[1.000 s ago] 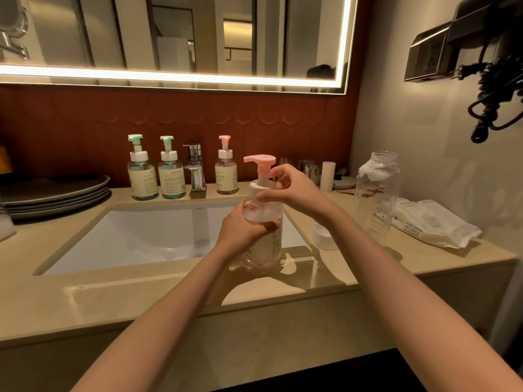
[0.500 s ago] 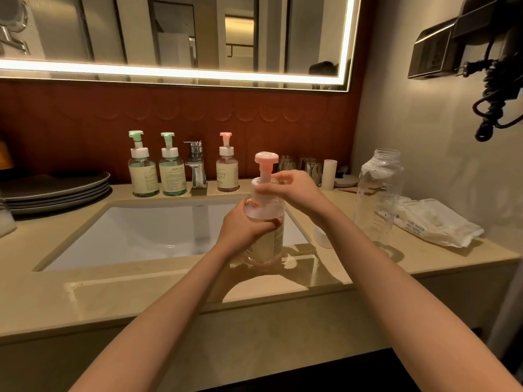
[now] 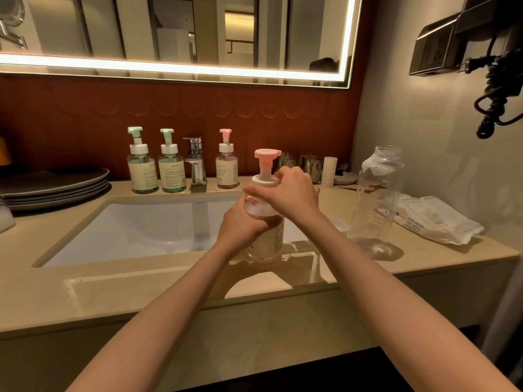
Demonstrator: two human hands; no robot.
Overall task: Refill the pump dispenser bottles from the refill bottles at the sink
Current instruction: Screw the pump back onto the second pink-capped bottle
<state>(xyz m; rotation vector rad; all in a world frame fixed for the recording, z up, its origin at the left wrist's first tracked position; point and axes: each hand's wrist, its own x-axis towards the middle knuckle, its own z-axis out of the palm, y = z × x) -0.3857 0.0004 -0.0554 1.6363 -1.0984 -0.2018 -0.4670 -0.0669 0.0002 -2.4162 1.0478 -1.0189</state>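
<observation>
A pump dispenser bottle with a pink pump head stands on the counter at the sink's right front corner. My left hand grips its body. My right hand grips the white pump collar at the bottle's neck. Behind the sink stand two green-pump bottles and a second pink-pump bottle. A tall clear refill bottle stands open and nearly empty to the right, with its white cap beside it on the counter.
A chrome faucet stands behind the white sink basin. Grey plates are stacked at the far left. A wet-wipes pack lies at the right by the wall. Metal cups and a white tube stand at the back.
The pump head has turned from pointing left to pointing right, away from me, as my right hand twists the collar. My left hand keeps its hold on the bottle.
</observation>
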